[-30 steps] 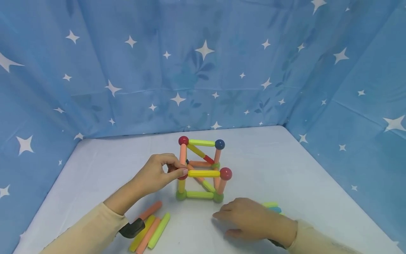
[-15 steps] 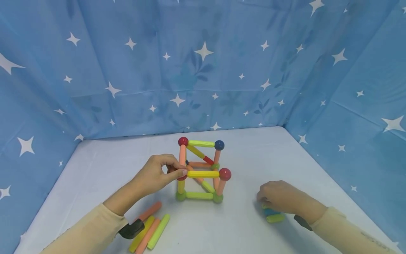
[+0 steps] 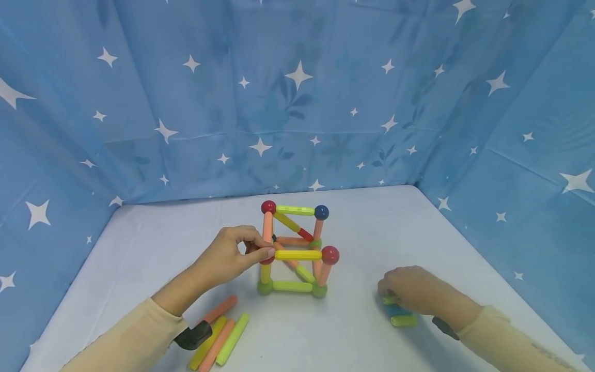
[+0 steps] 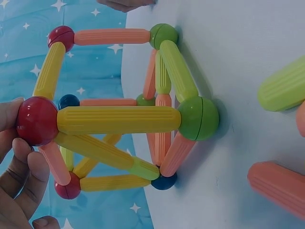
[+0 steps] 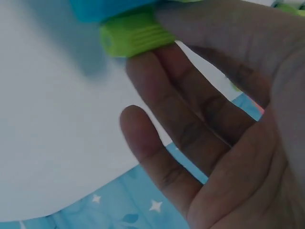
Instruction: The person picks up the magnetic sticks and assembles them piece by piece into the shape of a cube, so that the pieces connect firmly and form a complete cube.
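Rods and balls are making up a cube frame (image 3: 294, 250) that is standing roughly mid-table on the white table (image 3: 362, 232), resting on its green and dark bottom balls. It has a diagonal rod bracing one face too, probably to stop the thing from leaning.

Person's left hand (image 3: 230, 257) is pinching the red ball (image 4: 36, 120) at the near upper-left corner, thumb and fingertips curled round it, which looks like it is steadying the frame, since these joints probably pop apart easily. The yellow rod (image 4: 118, 119) is running from that ball straight down to a green ball (image 4: 198, 119) sitting on the table, so holding that one corner is likely pinning a whole edge.

Right hand (image 3: 411, 290) is sitting well off to the right, on a little cluster of loose pieces: a lime rod (image 3: 403, 320) and a blue piece (image 3: 395, 310) right under the fingers. From the wrist view the fingers (image 5: 190, 124) are only loosely bent, with the tips touching the end of a green rod (image 5: 134, 31); it's more resting on it than a proper grip, as far as can be told.

Spare rods (image 3: 218, 338) in orange, yellow and lime are lying in a bunch by the left forearm, near its cream sleeve (image 3: 135, 341). Blue starry cloth (image 3: 297, 93) is hanging around the table on three sides.
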Available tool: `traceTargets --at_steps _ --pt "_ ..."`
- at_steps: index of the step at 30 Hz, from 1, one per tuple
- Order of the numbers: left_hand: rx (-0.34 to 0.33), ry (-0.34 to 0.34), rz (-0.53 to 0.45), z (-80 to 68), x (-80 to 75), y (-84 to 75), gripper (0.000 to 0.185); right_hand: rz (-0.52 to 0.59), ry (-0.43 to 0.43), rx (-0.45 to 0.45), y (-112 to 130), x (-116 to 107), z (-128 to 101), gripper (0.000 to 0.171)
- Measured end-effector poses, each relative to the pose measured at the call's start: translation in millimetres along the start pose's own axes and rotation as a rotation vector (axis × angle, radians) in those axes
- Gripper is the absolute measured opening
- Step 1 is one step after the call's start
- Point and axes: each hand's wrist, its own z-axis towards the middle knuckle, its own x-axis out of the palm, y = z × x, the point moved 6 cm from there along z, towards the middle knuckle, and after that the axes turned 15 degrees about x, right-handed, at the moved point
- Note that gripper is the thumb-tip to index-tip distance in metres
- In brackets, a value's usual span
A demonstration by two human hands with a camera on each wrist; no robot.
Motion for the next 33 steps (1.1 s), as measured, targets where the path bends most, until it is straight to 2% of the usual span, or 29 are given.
traceTargets --at_steps 6,12,14,17,20,26,33 --pt "0.006 -0.003 -0.003 -0.5 0.0 0.6 0.004 0.031 0.056 0.014 21 3 8 0.026" --pt "0.001 -0.002 0.007 -1.6 -1.3 2.1 0.004 0.131 0.07 -0.099 83 -13 11 0.028" --pt "0.0 -0.003 0.009 -2.0 -1.8 2.8 0.005 0.148 0.034 -0.176 107 -17 11 0.028" --pt "0.001 -0.004 0.014 -2.4 -2.6 3.0 0.004 0.118 -0.064 -0.295 140 -22 10 0.028" --pt "0.006 -0.008 0.021 -2.7 -3.5 2.6 0.004 0.074 -0.161 -0.346 164 -26 14 0.028" --pt "0.023 -0.009 0.01 -0.9 -2.5 1.2 0.004 0.084 -0.294 -0.201 183 -32 38 0.024" --pt "0.026 -0.007 0.002 0.6 -1.8 0.7 0.006 -0.064 -0.48 -0.127 185 -29 52 0.022"
